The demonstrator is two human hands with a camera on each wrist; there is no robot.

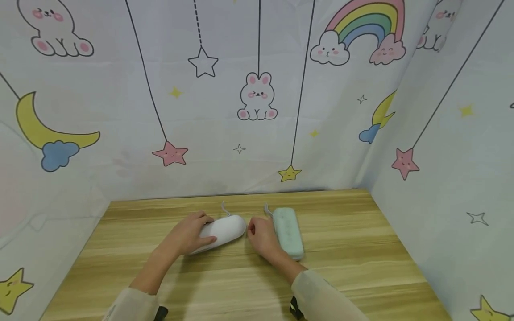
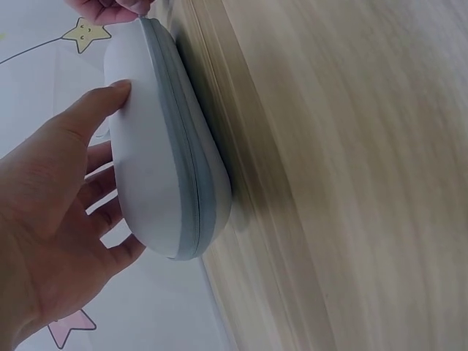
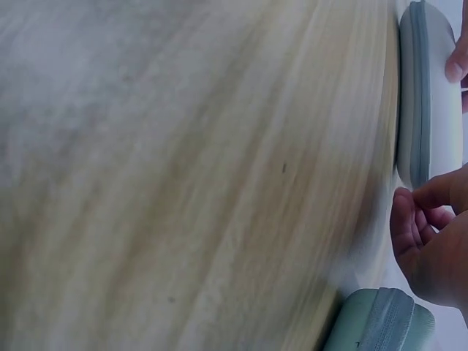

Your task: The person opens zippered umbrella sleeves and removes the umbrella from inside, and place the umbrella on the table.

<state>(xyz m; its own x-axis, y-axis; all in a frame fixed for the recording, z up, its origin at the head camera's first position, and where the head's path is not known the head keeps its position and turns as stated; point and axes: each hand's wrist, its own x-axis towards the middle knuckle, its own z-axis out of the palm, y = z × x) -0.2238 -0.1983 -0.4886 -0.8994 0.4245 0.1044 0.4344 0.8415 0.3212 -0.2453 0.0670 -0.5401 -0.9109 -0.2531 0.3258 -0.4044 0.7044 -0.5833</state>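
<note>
1. White case (image 1: 228, 229) sat on or just above the surface (image 1: 341, 240).
2. Left hand (image 1: 189, 234): fingers gripped the white case.
3. Right hand (image 1: 263, 237): fingers pinched the white case's zipped right end.
4. Green case (image 1: 288, 232) lay right of the white case.

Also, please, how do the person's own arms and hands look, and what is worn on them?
The left hand and right hand wear no gloves. The left sleeve and right sleeve are pale cream, ending on the forearms. By each cuff, something black shows, too cut off to identify.
</note>
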